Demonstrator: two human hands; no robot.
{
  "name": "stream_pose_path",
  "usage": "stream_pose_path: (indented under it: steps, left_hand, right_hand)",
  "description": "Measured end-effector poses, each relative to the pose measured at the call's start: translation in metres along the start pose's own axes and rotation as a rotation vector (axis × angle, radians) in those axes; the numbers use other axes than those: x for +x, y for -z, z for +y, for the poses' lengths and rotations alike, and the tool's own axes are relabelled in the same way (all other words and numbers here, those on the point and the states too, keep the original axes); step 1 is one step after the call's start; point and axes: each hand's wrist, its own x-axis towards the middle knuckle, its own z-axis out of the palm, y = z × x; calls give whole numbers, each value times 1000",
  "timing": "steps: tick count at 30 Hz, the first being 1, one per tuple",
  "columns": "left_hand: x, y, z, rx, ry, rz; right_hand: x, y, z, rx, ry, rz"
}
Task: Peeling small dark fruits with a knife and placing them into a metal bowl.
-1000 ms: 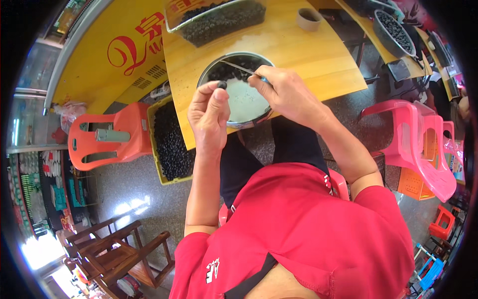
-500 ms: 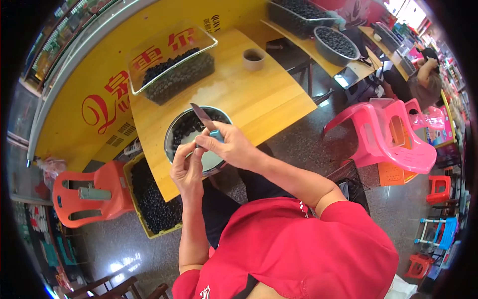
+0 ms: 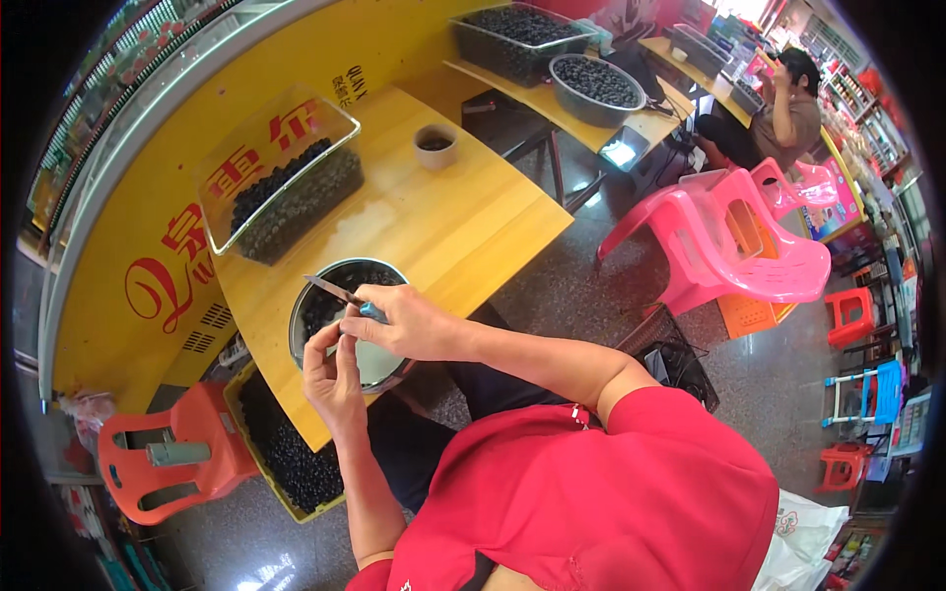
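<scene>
My right hand [image 3: 414, 325] is closed round the blue handle of a small knife [image 3: 332, 288], whose blade points up and left. Right up against it, my left hand [image 3: 337, 384] pinches with thumb and fingertips; whatever lies between them is too small and hidden to name. Both hands are over a round metal bowl [image 3: 295, 330]. Small dark, rounded pieces [image 3: 320, 307] lie in the bowl's far and left part, while a pale area shows on its near right side, partly behind my hands.
A clear tub [image 3: 296, 212] of dark pieces and a cup [image 3: 435, 146] stand on the wooden table [image 3: 473, 212]. Below left are a yellow crate [image 3: 320, 509] and an orange chair [image 3: 187, 443]. Pink chairs [image 3: 729, 246] stand right; a person [image 3: 788, 113] sits beyond. A basin [image 3: 596, 91] stands farther back.
The whole view has shifted, so the table and hands sit farther left and lower. The knife blade lies flatter than before. Both hands remain together over the bowl.
</scene>
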Motion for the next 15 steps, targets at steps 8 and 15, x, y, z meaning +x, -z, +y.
stream_pose_path:
  steps: [8, 15]
  left_hand:
    - [8, 11, -1, -167, 187, -9]
    - [19, 4, 11, -104, 265, -30]
  right_hand:
    - [8, -3, 6, 145, -128, -61]
    - [20, 18, 2, -19, -74, -119]
